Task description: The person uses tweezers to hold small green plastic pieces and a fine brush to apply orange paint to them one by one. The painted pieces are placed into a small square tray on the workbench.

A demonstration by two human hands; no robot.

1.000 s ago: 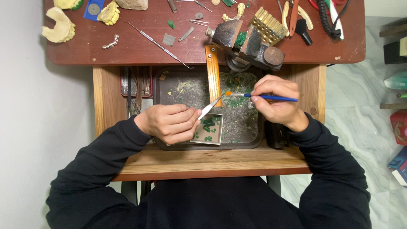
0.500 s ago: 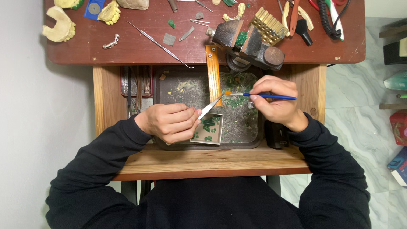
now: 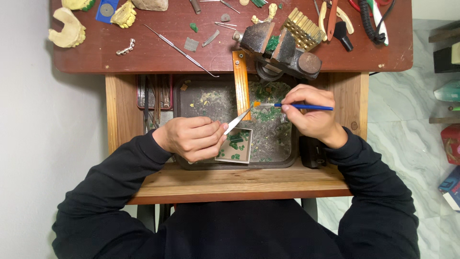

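Note:
My left hand [image 3: 194,138] grips metal tweezers [image 3: 238,122] whose tips point up and right. My right hand [image 3: 310,114] holds a small brush with a blue handle [image 3: 306,107]; its orange tip meets the tweezers' tips over a dark tray [image 3: 191,96] strewn with green and yellow chips. A small square dish [image 3: 235,147] with green bits lies just below the tweezers, beside my left hand.
A dark red workbench [image 3: 158,52] carries a bench vise [image 3: 282,45], an orange wooden peg [image 3: 241,84], plaster dental casts [image 3: 69,31], a long metal probe [image 3: 179,48] and pliers [image 3: 335,19]. A slot with metal tools [image 3: 153,91] sits left of the tray.

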